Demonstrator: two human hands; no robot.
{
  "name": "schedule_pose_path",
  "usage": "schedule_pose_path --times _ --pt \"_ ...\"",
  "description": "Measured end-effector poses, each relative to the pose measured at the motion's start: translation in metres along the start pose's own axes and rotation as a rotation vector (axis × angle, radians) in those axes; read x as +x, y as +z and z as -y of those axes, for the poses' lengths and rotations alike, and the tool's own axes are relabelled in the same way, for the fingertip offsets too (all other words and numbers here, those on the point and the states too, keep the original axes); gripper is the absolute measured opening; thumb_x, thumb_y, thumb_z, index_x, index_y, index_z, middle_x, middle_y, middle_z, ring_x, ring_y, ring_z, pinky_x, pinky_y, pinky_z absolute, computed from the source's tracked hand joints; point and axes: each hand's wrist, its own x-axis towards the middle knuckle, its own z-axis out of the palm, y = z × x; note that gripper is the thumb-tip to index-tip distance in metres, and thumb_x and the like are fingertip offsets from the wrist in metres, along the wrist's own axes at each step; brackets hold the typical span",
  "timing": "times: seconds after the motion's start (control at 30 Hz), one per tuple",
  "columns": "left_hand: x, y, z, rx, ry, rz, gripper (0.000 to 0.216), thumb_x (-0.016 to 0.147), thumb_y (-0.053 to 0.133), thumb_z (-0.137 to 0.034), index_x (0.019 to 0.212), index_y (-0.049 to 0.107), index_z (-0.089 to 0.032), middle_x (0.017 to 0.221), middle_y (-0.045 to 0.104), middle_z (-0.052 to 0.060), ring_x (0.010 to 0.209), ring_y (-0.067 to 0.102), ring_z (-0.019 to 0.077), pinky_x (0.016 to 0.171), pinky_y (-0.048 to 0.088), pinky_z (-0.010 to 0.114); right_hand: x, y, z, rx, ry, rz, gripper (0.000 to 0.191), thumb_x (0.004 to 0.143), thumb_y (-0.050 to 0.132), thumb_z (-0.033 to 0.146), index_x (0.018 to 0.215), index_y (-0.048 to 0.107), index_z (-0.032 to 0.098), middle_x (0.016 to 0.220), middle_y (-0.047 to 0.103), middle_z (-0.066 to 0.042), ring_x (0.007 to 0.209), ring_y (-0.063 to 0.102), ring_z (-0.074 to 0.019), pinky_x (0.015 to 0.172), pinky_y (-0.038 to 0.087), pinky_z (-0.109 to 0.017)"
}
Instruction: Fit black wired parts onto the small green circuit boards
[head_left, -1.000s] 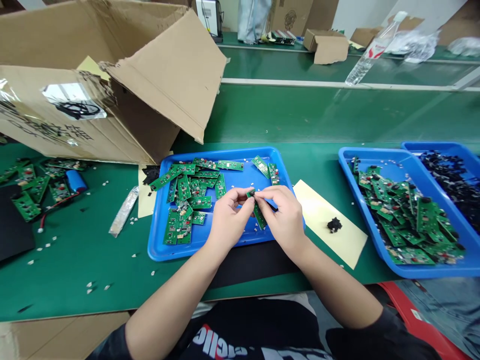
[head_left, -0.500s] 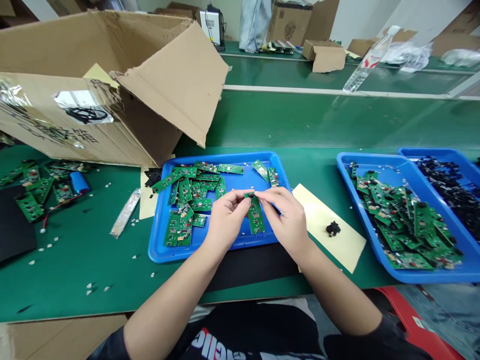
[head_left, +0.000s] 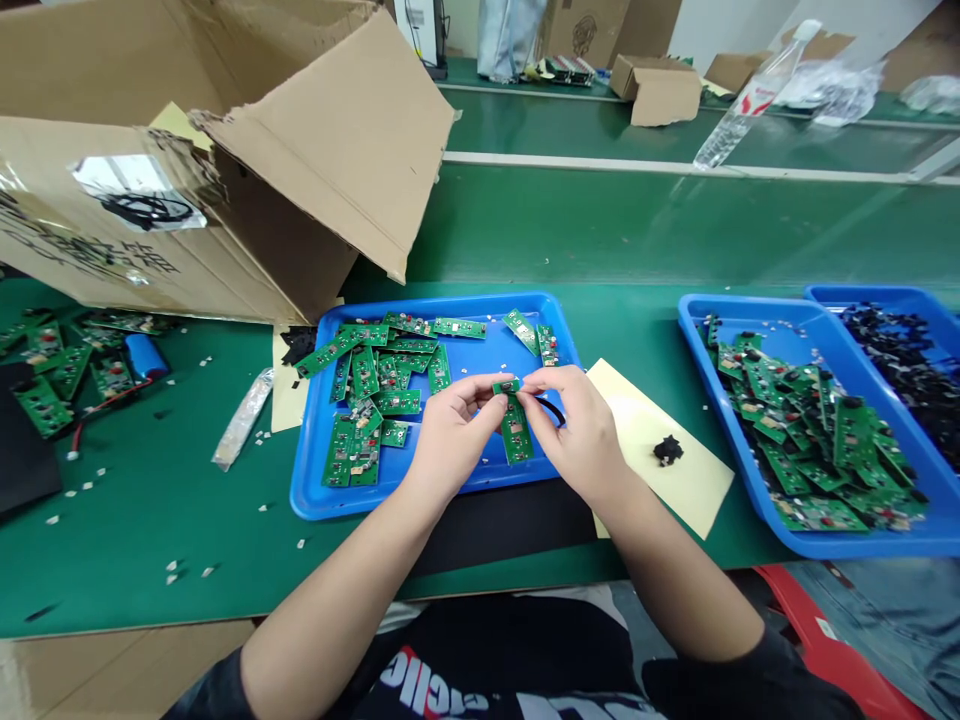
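Board, narrow, green and rectangular [head_left: 516, 432], is held over the near part of a shallow blue plastic tray [head_left: 397, 466], its long side running toward the person. Left hand [head_left: 459, 430]: thumb and fingers are closed in a pinch on the board's upper end, where a small black component [head_left: 508, 385] sits. Right hand [head_left: 581, 435]: thumb and forefinger are drawn nearly together at the same end, with a thin, curved black strip [head_left: 553, 409] showing between them; whether these fingertips grip the board, the strip or both cannot be told. Loose green circuit boards [head_left: 400, 402] lie overlapping in the tray's left half, and two more lie apart near its far right corner. Just right of the tray, a pale yellow paper sheet [head_left: 637, 420] bears a small black clump [head_left: 667, 450]. Further right, a second blue plastic tray [head_left: 795, 325] contains heaped green boards; beside it, a third blue tray [head_left: 832, 293] holds black parts.
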Motion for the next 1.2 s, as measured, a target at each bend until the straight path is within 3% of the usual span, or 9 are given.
schedule_pose_path --times 0.93,1.2 --pt "0.0012 0.0024 0.0011 -0.061 -0.022 -0.005 0.019 0.069 0.065 -0.023 0.086 0.071 -0.015 0.072 0.068 0.002 0.058 0.056 0.01 0.052 0.047 0.02 0.0 -0.001 -0.0009 -0.054 -0.061 0.017 0.018 0.088 0.05 0.008 0.101 0.052 0.02 0.086 0.064 -0.006 0.079 0.059 -0.0189 0.072 0.052 -0.034" --pt "0.0026 0.0031 0.0048 0.037 0.063 -0.011 0.017 0.073 0.061 -0.027 0.083 0.069 -0.014 0.072 0.067 0.002 0.057 0.055 0.0096 0.052 0.046 0.02 0.0027 0.0001 0.003 -0.142 -0.107 0.015 0.015 0.088 0.049 0.007 0.096 0.055 0.018 0.083 0.066 -0.006 0.076 0.059 -0.0188 0.069 0.051 -0.033"
